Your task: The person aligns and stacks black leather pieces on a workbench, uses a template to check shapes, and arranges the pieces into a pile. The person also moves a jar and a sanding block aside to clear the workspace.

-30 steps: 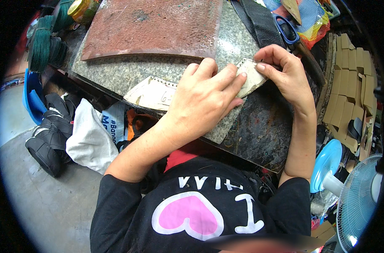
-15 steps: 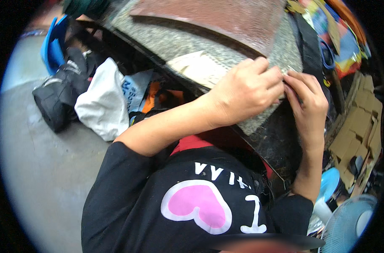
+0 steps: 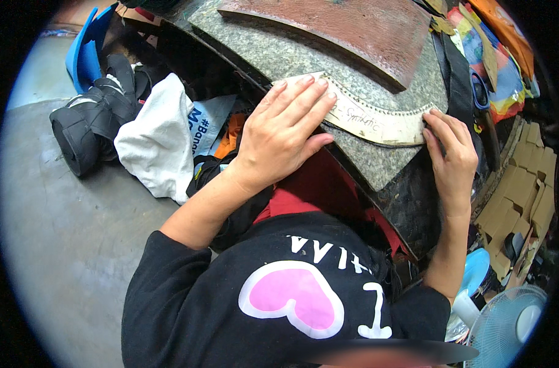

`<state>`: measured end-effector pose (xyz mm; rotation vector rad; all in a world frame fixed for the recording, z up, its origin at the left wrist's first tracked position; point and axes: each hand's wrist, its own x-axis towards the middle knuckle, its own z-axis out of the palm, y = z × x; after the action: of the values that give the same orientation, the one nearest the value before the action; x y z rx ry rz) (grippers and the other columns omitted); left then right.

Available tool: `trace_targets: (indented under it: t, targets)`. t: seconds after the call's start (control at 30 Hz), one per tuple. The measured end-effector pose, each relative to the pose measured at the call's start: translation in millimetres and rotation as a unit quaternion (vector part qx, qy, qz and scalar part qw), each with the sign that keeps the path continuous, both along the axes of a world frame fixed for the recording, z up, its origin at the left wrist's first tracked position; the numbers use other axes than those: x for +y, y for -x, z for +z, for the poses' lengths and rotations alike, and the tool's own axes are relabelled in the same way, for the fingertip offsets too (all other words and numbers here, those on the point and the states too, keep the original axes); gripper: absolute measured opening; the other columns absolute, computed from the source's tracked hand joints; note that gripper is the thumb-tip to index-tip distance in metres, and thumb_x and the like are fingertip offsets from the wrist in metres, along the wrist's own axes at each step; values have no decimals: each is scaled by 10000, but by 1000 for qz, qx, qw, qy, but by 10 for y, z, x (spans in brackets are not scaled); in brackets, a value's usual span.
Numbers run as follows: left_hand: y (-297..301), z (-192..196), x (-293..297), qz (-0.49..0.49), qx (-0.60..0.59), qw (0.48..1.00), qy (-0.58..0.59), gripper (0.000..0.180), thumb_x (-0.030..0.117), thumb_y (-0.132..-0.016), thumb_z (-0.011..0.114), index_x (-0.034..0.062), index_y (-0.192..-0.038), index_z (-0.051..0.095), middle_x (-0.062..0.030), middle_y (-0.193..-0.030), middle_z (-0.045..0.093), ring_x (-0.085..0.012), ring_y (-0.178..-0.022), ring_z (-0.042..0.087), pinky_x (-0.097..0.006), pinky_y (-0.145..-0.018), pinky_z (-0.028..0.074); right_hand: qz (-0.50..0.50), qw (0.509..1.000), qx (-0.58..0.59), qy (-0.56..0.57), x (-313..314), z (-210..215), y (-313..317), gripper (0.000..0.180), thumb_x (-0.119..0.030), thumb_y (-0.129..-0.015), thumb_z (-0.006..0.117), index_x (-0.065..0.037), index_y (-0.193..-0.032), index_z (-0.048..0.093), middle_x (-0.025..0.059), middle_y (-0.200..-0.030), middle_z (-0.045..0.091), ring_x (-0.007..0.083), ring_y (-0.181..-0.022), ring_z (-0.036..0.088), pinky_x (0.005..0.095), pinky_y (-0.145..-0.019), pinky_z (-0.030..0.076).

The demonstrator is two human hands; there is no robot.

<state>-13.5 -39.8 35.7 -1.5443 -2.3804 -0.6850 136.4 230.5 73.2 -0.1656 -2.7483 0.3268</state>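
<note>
A curved cream strip (image 3: 377, 124) with a row of small holes along its upper edge and handwriting on its face lies on a speckled grey stone slab (image 3: 381, 165). A dark layer shows along its lower edge. My left hand (image 3: 282, 132) rests flat over the strip's left end, fingers stretched out and covering part of it. At the other end, my right hand (image 3: 452, 147) pinches the strip's tip between thumb and fingers. Beyond the strip, a reddish-brown board (image 3: 341, 34) with a worn surface sits on the slab.
Dark straps (image 3: 454, 92) and blue-handled scissors (image 3: 479, 92) lie right of the slab. Flattened cardboard (image 3: 519, 184) and a fan (image 3: 506, 325) stand lower right. At left are a white cloth (image 3: 154, 141), black shoes (image 3: 86, 132) and a blue plastic piece (image 3: 86, 52).
My left hand has moved left from beside the right hand and flattened onto the strip's left end. More of the strip now shows. My right hand stays at the right end.
</note>
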Motion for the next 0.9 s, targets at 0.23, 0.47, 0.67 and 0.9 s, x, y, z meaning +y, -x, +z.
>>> trace_targets:
  t: [0.23,0.47,0.67,0.9]
  targets:
    - [-61,91,191,-22,87,996,15,570,577,-881,599,226,-1329,638,-163,-1208,611,-341,-1140,559,-478,-1001,419,30,999,-34,-9,-534,-30,-19,543,-304,-831,762,-54,-1296,631,171,-1341,613,336,-1265,570,422,-1070,455]
    - [158,74,158,-10,-37,997,-66,295,321,-854,728,131,-1078,721,-66,-1116,662,-274,-1042,583,-420,-912,447,78,994,-71,-19,-528,-16,-58,589,-366,-890,688,-61,-1383,582,166,-1451,545,336,-1383,479,454,-1156,365]
    - [233,72,127,96,-26,991,-94,418,244,-782,810,40,-1118,667,-119,-1074,629,-321,-997,578,-416,-869,470,34,997,-48,-43,-337,-112,-99,492,-195,-898,687,-60,-1365,607,143,-1430,572,334,-1344,517,434,-1135,395]
    - [410,249,137,85,-153,984,-23,441,337,-752,820,52,-1067,703,-133,-976,663,-319,-1022,624,-412,-891,502,20,998,-49,-33,-365,-161,-105,499,-173,-893,692,-77,-1375,605,135,-1458,550,327,-1373,494,466,-1161,360]
